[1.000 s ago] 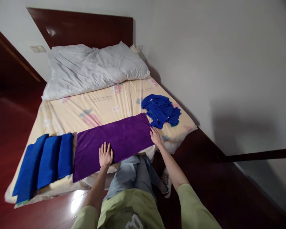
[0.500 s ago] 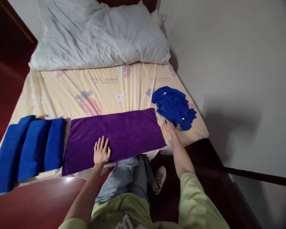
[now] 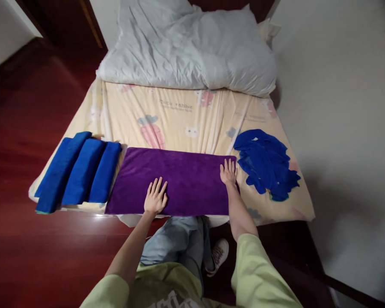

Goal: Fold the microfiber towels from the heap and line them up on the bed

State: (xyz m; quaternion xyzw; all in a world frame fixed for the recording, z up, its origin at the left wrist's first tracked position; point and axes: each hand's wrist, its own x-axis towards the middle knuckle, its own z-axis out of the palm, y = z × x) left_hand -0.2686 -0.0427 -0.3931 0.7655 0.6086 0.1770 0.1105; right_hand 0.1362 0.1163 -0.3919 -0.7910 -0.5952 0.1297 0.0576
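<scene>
A purple towel (image 3: 186,175) lies spread flat along the front edge of the bed. Palm down on its near middle rests my left hand (image 3: 155,196), fingers spread. My right hand (image 3: 229,172) also lies flat and open on the towel, close to its right end. To the left, several folded blue towels (image 3: 80,171) sit side by side, partly overlapping. A crumpled heap of blue cloth (image 3: 266,162) is just to the right of my right hand, apart from it.
The bed (image 3: 186,119) has a pale yellow sheet with carrot and rabbit prints. A large white-grey quilt (image 3: 189,51) is bunched at the far end. A wall (image 3: 346,107) runs along the right side, and dark red flooring (image 3: 48,141) shows at the left.
My right hand has moved from the edge of the blue heap onto the purple towel's right end. The left hand stays flat on the towel. The view has shifted left.
</scene>
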